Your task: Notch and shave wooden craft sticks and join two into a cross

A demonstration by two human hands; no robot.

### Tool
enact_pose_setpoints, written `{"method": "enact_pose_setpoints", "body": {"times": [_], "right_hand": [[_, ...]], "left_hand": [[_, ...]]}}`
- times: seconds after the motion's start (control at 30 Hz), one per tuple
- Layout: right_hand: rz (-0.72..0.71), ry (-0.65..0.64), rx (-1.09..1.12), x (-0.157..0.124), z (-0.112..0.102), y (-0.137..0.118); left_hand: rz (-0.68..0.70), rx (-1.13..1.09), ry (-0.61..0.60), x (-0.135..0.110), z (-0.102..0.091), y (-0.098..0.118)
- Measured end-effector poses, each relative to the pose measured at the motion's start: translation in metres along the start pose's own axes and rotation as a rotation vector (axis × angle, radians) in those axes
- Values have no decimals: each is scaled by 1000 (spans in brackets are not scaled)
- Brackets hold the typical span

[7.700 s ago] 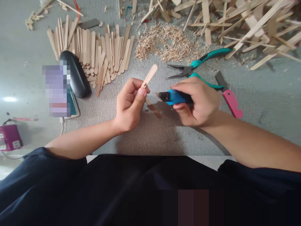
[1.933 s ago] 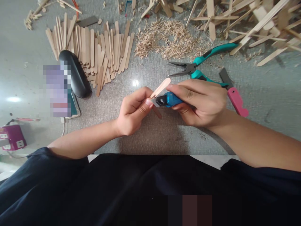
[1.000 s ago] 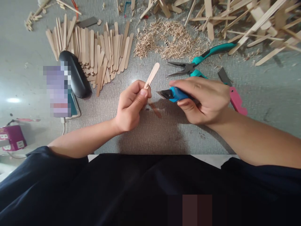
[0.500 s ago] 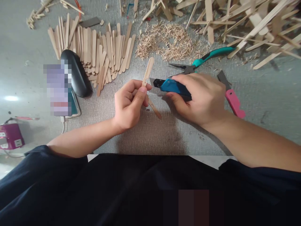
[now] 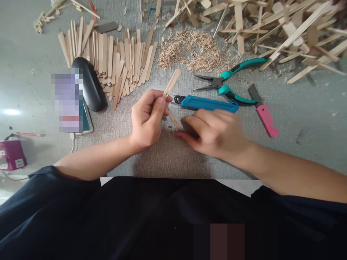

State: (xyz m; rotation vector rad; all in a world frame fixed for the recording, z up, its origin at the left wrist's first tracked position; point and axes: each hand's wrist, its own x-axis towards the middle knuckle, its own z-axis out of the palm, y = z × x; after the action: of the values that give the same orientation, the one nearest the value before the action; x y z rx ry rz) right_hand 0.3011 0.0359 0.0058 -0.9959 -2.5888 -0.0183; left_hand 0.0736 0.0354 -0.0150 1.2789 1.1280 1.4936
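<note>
My left hand [image 5: 148, 121] is closed, pinching a wooden craft stick [image 5: 171, 81] that points up and to the right. A blue utility knife [image 5: 208, 104] lies on the grey mat just right of the stick, its blade toward my left hand. Below the knife, my right hand [image 5: 214, 133] is blurred, with its fingers stretched to the left and nothing in them. Its fingertips are close to a thin cut-off sliver [image 5: 174, 121] lying under my left thumb.
Teal long-nose pliers [image 5: 227, 77] and a pink-handled blade [image 5: 262, 112] lie to the right of the knife. A row of craft sticks [image 5: 119, 61], a shavings heap [image 5: 195, 50] and a loose stick pile [image 5: 284, 29] fill the back. A black case [image 5: 90, 86] sits at the left.
My right hand has set the blue knife down on the mat and moved down and left toward the sliver. My left hand keeps the stick almost still.
</note>
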Motion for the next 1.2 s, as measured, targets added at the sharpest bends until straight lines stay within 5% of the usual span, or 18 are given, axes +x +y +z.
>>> {"method": "enact_pose_setpoints", "body": {"times": [0.23, 0.43, 0.57, 0.67, 1.03, 1.2], "right_hand": [[179, -160, 101, -5, -4, -7], [239, 150, 417, 0, -1, -5], [297, 132, 685, 2, -1, -3], [278, 156, 787, 3, 1, -2], [407, 64, 838, 0, 6, 8], [462, 87, 860, 0, 8, 7]], "left_hand": [[11, -51, -33, 1, 1, 2], [6, -224, -54, 1, 4, 9], [-98, -306, -281, -2, 2, 13], [-166, -343, -341, -3, 1, 13], [-453, -433, -366, 6, 2, 13], [-479, -405, -378, 8, 2, 12]]}}
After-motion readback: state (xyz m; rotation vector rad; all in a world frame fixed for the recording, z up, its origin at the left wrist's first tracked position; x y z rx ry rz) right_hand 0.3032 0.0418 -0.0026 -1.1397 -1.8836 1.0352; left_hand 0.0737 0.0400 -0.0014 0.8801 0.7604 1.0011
